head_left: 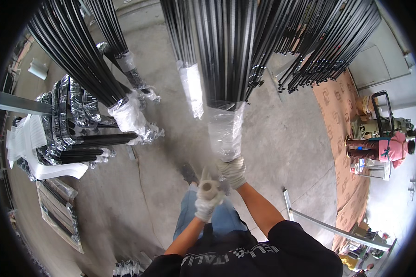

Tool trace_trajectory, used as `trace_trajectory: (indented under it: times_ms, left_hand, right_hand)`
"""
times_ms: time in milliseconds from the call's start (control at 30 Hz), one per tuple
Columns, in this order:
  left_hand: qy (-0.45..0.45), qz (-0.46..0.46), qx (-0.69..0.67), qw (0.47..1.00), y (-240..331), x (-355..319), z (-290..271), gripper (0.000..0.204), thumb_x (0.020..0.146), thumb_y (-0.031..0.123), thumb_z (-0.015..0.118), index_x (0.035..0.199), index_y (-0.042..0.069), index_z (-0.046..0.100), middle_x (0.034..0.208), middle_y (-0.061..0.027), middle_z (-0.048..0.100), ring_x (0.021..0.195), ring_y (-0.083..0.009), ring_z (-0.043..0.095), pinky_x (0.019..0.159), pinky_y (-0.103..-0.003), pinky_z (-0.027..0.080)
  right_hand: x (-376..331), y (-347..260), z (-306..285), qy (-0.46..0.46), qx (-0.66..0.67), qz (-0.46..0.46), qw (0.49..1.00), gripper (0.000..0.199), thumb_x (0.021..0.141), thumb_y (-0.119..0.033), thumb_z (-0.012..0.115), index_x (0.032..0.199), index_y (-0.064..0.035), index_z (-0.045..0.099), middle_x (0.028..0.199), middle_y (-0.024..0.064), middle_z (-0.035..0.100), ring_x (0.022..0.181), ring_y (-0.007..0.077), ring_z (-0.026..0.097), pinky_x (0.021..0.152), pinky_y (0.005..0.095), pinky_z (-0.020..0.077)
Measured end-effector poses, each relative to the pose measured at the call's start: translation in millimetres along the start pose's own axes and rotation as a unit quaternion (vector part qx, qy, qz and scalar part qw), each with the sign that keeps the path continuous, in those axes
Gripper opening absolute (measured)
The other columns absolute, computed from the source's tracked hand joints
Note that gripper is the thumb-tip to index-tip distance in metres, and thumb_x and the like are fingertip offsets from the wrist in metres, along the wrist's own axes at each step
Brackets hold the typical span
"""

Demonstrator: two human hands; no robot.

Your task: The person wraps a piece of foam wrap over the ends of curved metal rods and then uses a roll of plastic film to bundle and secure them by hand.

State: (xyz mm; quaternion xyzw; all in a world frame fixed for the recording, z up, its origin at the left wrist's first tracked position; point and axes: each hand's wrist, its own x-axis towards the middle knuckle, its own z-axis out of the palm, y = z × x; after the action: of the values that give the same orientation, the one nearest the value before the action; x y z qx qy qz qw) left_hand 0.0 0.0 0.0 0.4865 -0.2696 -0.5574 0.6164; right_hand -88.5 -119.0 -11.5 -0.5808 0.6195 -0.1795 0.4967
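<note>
My left hand [208, 203], in a whitish knit glove, is closed around a roll of clear stretch film [208, 186], its hollow core end facing up; motion blurs it slightly. Just right of it, my right hand [232, 172], gloved in striped white, is closed on the lower end of a bundle of black metal tubes [224, 60]. Clear plastic film [226, 131] wraps that end of the bundle. The bundle hangs down from the top of the view, in front of me. Part of the film between my hands is blurred.
Other black tube bundles hang at the left [78, 51] and upper right [333, 41]. Film-wrapped black frames [67, 115] and white foam sheeting [55, 171] stand left. A metal bar [342, 229] crosses lower right. A person in pink [387, 150] stands far right beside brown floor sheeting [339, 138].
</note>
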Motion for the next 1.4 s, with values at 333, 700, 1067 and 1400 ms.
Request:
trace_trajectory:
  times_ms: [333, 700, 1067, 1400]
  left_hand:
    - [0.108, -0.251, -0.391, 0.879, -4, 76, -17, 0.03, 0.067, 0.017, 0.062, 0.091, 0.003, 0.051, 0.092, -0.0063, 0.055, 0.083, -0.0166, 0.054, 0.076, -0.031, 0.044]
    - [-0.001, -0.308, -0.098, 0.946, 29, 20, -158, 0.048, 0.066, 0.018, 0.064, 0.106, -0.004, 0.048, 0.094, -0.0123, 0.058, 0.085, -0.025, 0.057, 0.07, -0.035, 0.046]
    - [0.169, -0.293, 0.054, 0.94, 43, -35, -230, 0.046, 0.06, 0.011, 0.072, 0.098, 0.003, 0.048, 0.079, -0.0087, 0.056, 0.061, -0.0231, 0.058, 0.053, -0.033, 0.047]
    - [0.347, -0.239, 0.016, 0.907, 40, -92, -251, 0.049, 0.063, 0.01, 0.067, 0.103, 0.002, 0.04, 0.079, -0.0109, 0.054, 0.064, -0.027, 0.057, 0.048, -0.036, 0.045]
  right_hand:
    - [71, 21, 9, -0.163, 0.363, 0.051, 0.916, 0.066, 0.062, -0.006, 0.072, 0.116, -0.0077, 0.037, 0.106, 0.0042, 0.051, 0.09, 0.0127, 0.051, 0.072, 0.0257, 0.0465]
    - [88, -6, 11, -0.287, 0.172, 0.015, 0.942, 0.059, 0.071, -0.009, 0.064, 0.122, -0.0037, 0.035, 0.111, 0.0054, 0.05, 0.099, 0.0167, 0.049, 0.086, 0.0259, 0.039]
    - [68, 4, -28, -0.27, -0.156, -0.023, 0.95, 0.042, 0.08, -0.035, 0.043, 0.11, -0.0072, 0.047, 0.106, 0.0074, 0.051, 0.101, 0.0161, 0.043, 0.086, 0.031, 0.0318]
    - [72, 33, -50, -0.234, -0.081, -0.02, 0.969, 0.042, 0.078, -0.034, 0.043, 0.107, -0.0044, 0.043, 0.101, 0.0092, 0.045, 0.09, 0.0194, 0.043, 0.077, 0.0341, 0.0373]
